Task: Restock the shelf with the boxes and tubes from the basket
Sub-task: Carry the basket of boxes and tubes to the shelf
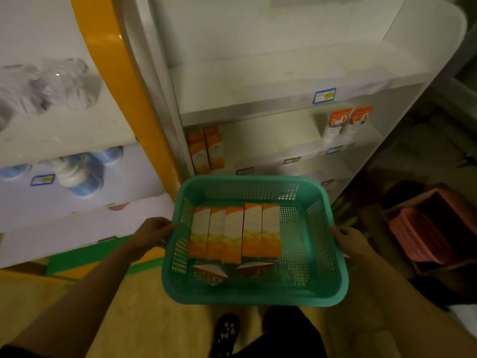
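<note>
Both hands grip a green perforated basket (pixel 320 257) by its side rims: the left hand (pixel 152 232) is closed over the left rim, the right hand (pixel 352 241) closed over the right rim, so the basket hangs in the lower middle of the frame, above the yellowish floor (pixel 144 306).

Inside the basket, five orange-and-white boxes (pixel 235 235) lie flat side by side, touching along their long edges. Just below them in the frame, two tubes (pixel 232 273) lie on the basket bottom, showing only their ends.

Beyond the basket, in the middle of the frame, stands a white shelf (pixel 271 109). On its left side two matching orange boxes (pixel 205 149) stand upright next to each other; toward the right, two orange-and-white tubes (pixel 348 124) stand upright side by side. Blue-and-yellow price labels (pixel 324 95) sit on the shelf edges.

At the right edge of the frame a pink basket (pixel 418 236) rests in a brown crate. A dark sandal (pixel 225 332) shows at the bottom.
</note>
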`<state>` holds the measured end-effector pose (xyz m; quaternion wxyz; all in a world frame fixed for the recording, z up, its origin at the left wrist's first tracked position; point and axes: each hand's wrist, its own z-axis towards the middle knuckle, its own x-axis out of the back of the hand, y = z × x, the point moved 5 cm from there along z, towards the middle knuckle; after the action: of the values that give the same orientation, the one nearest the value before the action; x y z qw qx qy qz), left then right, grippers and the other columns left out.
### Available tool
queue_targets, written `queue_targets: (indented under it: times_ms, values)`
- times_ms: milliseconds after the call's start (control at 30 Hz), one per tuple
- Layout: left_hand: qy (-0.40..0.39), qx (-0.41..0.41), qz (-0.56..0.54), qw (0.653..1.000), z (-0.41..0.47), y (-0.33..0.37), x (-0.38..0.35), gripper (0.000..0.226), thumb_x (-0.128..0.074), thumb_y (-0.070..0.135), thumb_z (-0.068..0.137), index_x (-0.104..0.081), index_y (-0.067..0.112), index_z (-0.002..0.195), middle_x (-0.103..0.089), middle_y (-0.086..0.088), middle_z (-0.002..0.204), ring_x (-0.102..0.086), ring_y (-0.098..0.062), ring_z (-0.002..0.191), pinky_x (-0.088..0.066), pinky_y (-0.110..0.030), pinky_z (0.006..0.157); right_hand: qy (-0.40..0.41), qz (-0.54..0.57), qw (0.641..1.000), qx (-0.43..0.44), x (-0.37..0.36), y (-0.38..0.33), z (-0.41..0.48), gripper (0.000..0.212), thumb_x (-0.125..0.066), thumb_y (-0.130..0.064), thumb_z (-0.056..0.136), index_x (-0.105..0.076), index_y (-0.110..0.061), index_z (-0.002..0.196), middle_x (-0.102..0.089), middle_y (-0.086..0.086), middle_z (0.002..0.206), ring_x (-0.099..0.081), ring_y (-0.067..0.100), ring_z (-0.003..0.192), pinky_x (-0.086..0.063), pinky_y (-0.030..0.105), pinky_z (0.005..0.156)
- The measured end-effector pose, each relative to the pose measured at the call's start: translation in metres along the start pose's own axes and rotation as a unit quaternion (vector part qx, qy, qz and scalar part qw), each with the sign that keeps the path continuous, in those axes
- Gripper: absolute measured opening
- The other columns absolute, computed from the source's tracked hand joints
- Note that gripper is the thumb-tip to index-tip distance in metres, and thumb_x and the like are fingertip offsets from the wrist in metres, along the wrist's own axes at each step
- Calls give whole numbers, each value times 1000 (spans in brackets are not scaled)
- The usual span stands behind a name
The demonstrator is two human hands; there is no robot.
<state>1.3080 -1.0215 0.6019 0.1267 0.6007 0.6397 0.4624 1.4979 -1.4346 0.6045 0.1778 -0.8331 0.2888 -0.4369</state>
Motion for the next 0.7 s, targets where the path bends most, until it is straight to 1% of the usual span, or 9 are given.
queue_targets:
  times_ms: [100,200,267,333,400,500,567,667,700]
  values:
    - [16,4,-6,1000,0,3,-20,20,-52,16,93,-59,-3,93,-59,-14,81,-56,-20,68,-52,-15,45,-19,4,1000,8,13,2,19,44,-44,-33,95,-60,7,106,-61,28,111,-60,41,102,-49,50,90]
    - [38,17,-21,999,4,2,-50,18,-51,16,93,-60,1,85,-57,-12,76,-55,-19,65,-51,-15,45,-39,-2,999,19,29,2,50,40,-43,-26,96,-58,8,110,-59,27,108,-58,38,98,-48,44,85]
    - [48,35,-39,997,7,-2,-73,19,-50,16,93,-60,5,82,-57,-10,73,-53,-17,64,-51,-18,48,-50,-17,998,30,37,4,74,39,-43,-25,96,-58,9,111,-59,28,113,-54,31,87,-47,36,71]
    - [54,46,-48,996,12,-8,-94,18,-50,16,94,-60,5,84,-57,-10,75,-54,-18,66,-50,-23,54,-57,-21,997,40,43,12,94,37,-44,-20,96,-58,10,110,-60,29,115,-51,27,85,-42,28,57]
    - [68,52,-64,994,20,-13,-112,18,-51,16,93,-60,5,83,-58,-11,76,-55,-19,67,-50,-25,55,-55,-20,997,49,46,21,115,35,-44,-18,96,-59,12,108,-60,30,114,-51,26,85,-43,30,66]
    - [75,51,-80,993,35,-24,-140,17,-52,13,92,-61,4,81,-56,-9,69,-53,-17,62,-51,-20,47,-64,-24,997,46,46,35,143,36,-44,-21,96,-60,9,108,-61,29,113,-51,26,87,-41,33,76]
    - [83,54,-87,991,49,-35,-156,16,-53,12,92,-60,1,82,-55,-9,68,-52,-17,60,-50,-17,43,-65,-26,996,50,37,49,165,37,-44,-22,96,-60,9,108,-61,28,113,-51,25,87,-39,30,75]
    - [81,54,-90,991,77,-62,-181,18,-52,13,92,-59,-2,85,-57,-11,70,-53,-17,59,-49,-16,41,-58,-24,996,58,13,73,198,35,-45,-16,95,-59,14,105,-61,31,112,-49,23,86,-35,27,66]
    - [81,56,-93,991,86,-72,-189,17,-52,13,92,-58,-2,86,-57,-10,70,-54,-17,59,-48,-15,41,-55,-23,997,57,2,82,209,35,-45,-16,95,-60,15,105,-61,32,112,-52,25,87,-35,27,67]
